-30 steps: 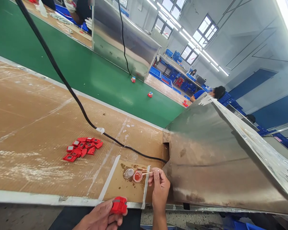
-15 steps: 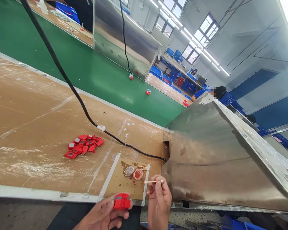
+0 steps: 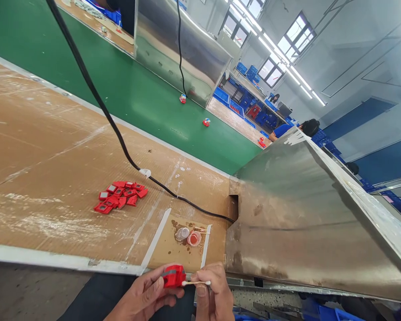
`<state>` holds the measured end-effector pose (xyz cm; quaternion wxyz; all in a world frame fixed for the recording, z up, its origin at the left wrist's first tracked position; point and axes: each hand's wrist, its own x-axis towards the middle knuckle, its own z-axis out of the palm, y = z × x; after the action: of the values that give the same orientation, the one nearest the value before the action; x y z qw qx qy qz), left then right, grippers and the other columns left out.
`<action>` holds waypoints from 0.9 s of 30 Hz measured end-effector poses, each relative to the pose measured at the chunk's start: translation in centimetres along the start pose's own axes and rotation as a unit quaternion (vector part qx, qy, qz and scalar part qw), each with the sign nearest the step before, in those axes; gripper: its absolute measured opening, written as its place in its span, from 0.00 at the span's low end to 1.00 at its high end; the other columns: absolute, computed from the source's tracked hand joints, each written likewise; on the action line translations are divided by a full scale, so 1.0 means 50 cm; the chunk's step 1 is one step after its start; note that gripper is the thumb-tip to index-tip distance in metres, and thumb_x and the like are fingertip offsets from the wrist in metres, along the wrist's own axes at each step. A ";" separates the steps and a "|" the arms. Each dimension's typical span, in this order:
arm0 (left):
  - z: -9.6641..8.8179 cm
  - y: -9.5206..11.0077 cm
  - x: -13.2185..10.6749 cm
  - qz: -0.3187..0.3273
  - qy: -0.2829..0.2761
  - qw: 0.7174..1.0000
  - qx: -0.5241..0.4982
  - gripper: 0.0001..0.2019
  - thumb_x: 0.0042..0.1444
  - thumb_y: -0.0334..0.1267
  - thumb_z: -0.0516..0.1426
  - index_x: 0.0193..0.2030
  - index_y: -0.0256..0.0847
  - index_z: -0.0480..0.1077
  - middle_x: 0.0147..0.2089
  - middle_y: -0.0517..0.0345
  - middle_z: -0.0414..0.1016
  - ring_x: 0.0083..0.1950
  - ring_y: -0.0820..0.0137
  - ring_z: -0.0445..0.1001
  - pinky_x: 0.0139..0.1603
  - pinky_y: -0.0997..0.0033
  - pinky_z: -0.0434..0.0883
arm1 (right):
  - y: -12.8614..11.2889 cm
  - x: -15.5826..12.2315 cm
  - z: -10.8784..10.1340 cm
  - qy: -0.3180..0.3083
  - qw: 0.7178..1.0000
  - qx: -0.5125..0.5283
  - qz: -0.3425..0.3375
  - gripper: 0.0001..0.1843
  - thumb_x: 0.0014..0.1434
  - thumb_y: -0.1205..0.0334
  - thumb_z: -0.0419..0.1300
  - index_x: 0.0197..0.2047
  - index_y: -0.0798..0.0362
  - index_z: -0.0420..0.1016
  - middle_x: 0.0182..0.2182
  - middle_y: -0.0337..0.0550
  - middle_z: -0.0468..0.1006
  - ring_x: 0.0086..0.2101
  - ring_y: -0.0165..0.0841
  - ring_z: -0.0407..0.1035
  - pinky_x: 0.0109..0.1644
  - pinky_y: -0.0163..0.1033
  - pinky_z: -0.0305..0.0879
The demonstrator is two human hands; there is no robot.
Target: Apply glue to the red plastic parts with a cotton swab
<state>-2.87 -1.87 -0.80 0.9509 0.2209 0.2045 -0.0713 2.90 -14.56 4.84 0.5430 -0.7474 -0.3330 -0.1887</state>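
Factory benches run along a green conveyor belt, and the near one is a brown cardboard-covered worktop under bright ceiling strips. Toward its left lies a loose pile of small red plastic parts, untouched and well apart from the hands; judging by that heap, a good many pieces are yet to be handled. A black cable crosses the worktop diagonally, pinned by a white clip, and runs into a notch in the stainless steel housing on the right. Between two strips of white tape sit a clear cap and, touching it, a small cap of red paint or grease, with brown stains about them.

At the near edge, the left hand curls its fingers round one red plastic part, gripping it firmly. The right hand pinches a cotton swab between thumb and forefinger, its tip touching the part's right side. So the dabbing of this piece looks to be under way, not finished. Further along the belt, three red items lie spaced out, seemingly completed pieces, and a person in blue sits beyond the housing.
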 end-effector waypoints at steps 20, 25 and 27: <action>0.011 0.007 -0.002 -0.004 0.004 0.999 0.032 0.34 0.34 0.61 0.80 0.44 0.39 0.86 0.38 0.45 0.86 0.36 0.65 0.79 0.38 0.71 0.72 | 0.010 -0.006 0.007 -0.066 0.996 -0.056 0.005 0.13 0.79 0.63 0.49 0.53 0.45 0.75 0.35 0.42 0.79 0.34 0.36 0.71 0.39 0.42 0.64; 0.015 0.013 -0.005 -0.009 -0.012 0.999 0.042 0.33 0.36 0.63 0.79 0.44 0.41 0.87 0.36 0.47 0.84 0.38 0.65 0.78 0.39 0.72 0.72 | 0.018 -0.013 0.005 -0.064 0.996 -0.064 0.017 0.12 0.76 0.67 0.51 0.50 0.47 0.75 0.34 0.42 0.78 0.34 0.36 0.71 0.41 0.42 0.67; 0.017 0.016 -0.006 -0.010 -0.014 0.999 0.048 0.33 0.36 0.63 0.79 0.44 0.42 0.87 0.37 0.48 0.84 0.38 0.65 0.78 0.39 0.72 0.72 | 0.025 -0.019 0.003 -0.060 0.995 -0.070 0.024 0.13 0.74 0.68 0.52 0.50 0.47 0.76 0.35 0.42 0.79 0.34 0.36 0.73 0.43 0.43 0.70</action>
<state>-2.67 -1.55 0.35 0.9413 0.2631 0.1894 -0.0939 3.09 -14.94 3.34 0.4726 -0.8015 -0.3328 -0.1531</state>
